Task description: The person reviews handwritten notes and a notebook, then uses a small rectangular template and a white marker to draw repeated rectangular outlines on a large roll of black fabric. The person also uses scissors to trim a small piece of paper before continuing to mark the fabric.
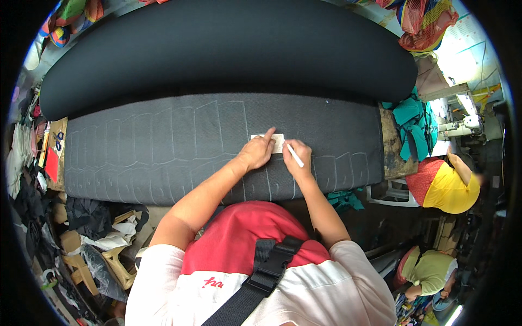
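Note:
Dark grey fabric (321, 125) is spread over the table in front of me, with rows of pale outlines drawn on it. On it lies a small cream rectangular card (278, 143). My left hand (257, 152) presses the card down, its fingers stretched across the surface. At the card's right edge my right hand (298, 157) grips a white pen (295, 156), whose tip end is down by the card's edge. Some of the card is covered by my left fingers.
A large black fabric roll (228, 49) lies along the far side. Scissors (59, 140) and a red piece (52, 164) sit at the left end. Teal cloth pieces (416, 127) and a sewing machine (462, 122) stand right. Two people are at work on the right.

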Demonstrator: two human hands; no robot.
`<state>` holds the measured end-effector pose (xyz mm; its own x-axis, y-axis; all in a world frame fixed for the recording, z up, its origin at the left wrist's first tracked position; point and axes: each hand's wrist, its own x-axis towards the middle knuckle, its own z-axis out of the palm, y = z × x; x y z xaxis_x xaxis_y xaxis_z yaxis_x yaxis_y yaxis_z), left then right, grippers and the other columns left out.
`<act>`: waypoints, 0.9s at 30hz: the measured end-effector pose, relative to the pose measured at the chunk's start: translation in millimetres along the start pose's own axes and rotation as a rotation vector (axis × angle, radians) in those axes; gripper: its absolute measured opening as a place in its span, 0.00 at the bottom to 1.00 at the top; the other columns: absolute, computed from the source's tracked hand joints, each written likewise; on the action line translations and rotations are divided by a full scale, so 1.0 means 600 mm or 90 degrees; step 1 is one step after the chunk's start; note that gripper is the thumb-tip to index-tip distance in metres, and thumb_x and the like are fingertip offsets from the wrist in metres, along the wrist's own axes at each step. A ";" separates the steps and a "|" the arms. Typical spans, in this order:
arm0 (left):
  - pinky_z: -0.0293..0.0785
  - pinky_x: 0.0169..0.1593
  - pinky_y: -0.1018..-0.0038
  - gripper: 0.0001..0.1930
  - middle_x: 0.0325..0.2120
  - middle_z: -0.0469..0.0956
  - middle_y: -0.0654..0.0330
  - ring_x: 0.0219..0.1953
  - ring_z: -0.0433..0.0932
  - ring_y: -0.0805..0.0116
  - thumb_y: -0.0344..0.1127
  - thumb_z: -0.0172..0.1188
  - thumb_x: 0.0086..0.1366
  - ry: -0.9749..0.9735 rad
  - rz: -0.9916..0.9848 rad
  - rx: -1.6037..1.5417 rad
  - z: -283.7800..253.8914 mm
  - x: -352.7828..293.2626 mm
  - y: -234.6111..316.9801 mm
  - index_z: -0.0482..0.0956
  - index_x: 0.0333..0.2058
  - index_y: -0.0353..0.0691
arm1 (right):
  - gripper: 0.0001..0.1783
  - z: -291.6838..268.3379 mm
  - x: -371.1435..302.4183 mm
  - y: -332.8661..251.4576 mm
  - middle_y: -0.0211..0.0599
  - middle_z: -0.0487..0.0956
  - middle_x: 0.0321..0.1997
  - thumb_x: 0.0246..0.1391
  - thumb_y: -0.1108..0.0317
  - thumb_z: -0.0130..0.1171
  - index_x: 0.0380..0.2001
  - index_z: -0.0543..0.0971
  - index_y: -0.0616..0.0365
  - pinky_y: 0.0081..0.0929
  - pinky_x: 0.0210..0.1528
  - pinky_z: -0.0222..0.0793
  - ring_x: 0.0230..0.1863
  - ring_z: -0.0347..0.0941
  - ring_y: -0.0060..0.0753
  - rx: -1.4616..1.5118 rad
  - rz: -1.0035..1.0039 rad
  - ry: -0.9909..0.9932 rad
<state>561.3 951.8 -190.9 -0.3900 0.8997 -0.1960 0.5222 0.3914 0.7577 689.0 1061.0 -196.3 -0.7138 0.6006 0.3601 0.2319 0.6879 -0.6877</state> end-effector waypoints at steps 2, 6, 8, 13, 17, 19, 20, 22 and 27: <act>0.68 0.53 0.64 0.28 0.39 0.77 0.46 0.49 0.72 0.49 0.42 0.39 0.68 -0.045 -0.030 -0.043 -0.014 0.015 -0.009 0.50 0.62 0.35 | 0.06 -0.025 -0.021 -0.019 0.49 0.78 0.22 0.45 0.72 0.60 0.27 0.78 0.64 0.32 0.27 0.71 0.24 0.77 0.45 0.001 0.051 -0.134; 0.66 0.57 0.69 0.32 0.46 0.76 0.51 0.53 0.71 0.56 0.51 0.33 0.69 -0.122 -0.100 -0.223 -0.029 0.034 -0.028 0.42 0.64 0.37 | 0.08 0.022 -0.030 -0.051 0.42 0.79 0.21 0.49 0.69 0.60 0.28 0.80 0.63 0.28 0.25 0.71 0.20 0.76 0.33 0.291 0.184 -0.269; 0.65 0.58 0.69 0.34 0.47 0.75 0.52 0.54 0.71 0.57 0.55 0.30 0.69 -0.170 -0.109 -0.216 -0.033 0.039 -0.032 0.40 0.64 0.36 | 0.09 0.056 -0.032 -0.052 0.37 0.79 0.20 0.51 0.67 0.60 0.29 0.80 0.62 0.23 0.24 0.69 0.21 0.74 0.24 0.370 0.261 -0.303; 0.64 0.57 0.65 0.34 0.48 0.73 0.46 0.53 0.70 0.51 0.55 0.33 0.69 -0.129 -0.065 -0.110 -0.036 0.021 -0.012 0.45 0.63 0.33 | 0.07 -0.023 -0.027 0.020 0.40 0.81 0.24 0.48 0.69 0.60 0.27 0.81 0.63 0.25 0.28 0.71 0.25 0.76 0.27 0.118 0.389 -0.098; 0.57 0.61 0.62 0.33 0.55 0.63 0.41 0.58 0.62 0.45 0.48 0.44 0.66 -0.101 0.009 0.175 0.021 -0.037 0.036 0.52 0.60 0.28 | 0.08 -0.085 -0.002 0.030 0.35 0.78 0.24 0.51 0.73 0.59 0.32 0.78 0.68 0.15 0.23 0.69 0.22 0.73 0.19 0.278 0.343 0.052; 0.52 0.63 0.59 0.34 0.60 0.56 0.42 0.63 0.54 0.47 0.48 0.46 0.65 -0.041 0.070 0.284 0.048 -0.053 0.045 0.52 0.61 0.28 | 0.08 -0.083 0.015 0.017 0.33 0.78 0.23 0.52 0.73 0.59 0.34 0.77 0.67 0.13 0.22 0.67 0.21 0.72 0.17 0.344 0.331 0.070; 0.50 0.64 0.57 0.34 0.62 0.53 0.43 0.64 0.50 0.48 0.48 0.46 0.65 -0.033 0.057 0.298 0.057 -0.052 0.045 0.52 0.61 0.28 | 0.08 -0.077 0.023 0.009 0.32 0.77 0.24 0.52 0.73 0.59 0.34 0.77 0.67 0.13 0.22 0.67 0.21 0.72 0.17 0.357 0.338 0.076; 0.48 0.64 0.56 0.34 0.63 0.49 0.45 0.66 0.46 0.49 0.48 0.46 0.64 -0.007 0.044 0.327 0.065 -0.038 0.036 0.52 0.61 0.29 | 0.08 -0.063 0.035 -0.002 0.32 0.77 0.23 0.52 0.72 0.60 0.34 0.77 0.66 0.13 0.22 0.67 0.21 0.72 0.17 0.381 0.354 0.084; 0.44 0.66 0.56 0.34 0.65 0.45 0.46 0.67 0.42 0.50 0.49 0.45 0.65 0.007 0.032 0.356 0.057 0.000 0.015 0.51 0.61 0.29 | 0.08 -0.043 0.046 -0.005 0.33 0.77 0.24 0.52 0.73 0.59 0.35 0.76 0.66 0.11 0.20 0.64 0.21 0.71 0.17 0.417 0.378 0.075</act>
<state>592.1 961.7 -205.6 -0.3604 0.9193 -0.1584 0.8621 0.3931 0.3198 685.8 1085.9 -168.1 -0.5148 0.8469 -0.1331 0.0919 -0.0999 -0.9907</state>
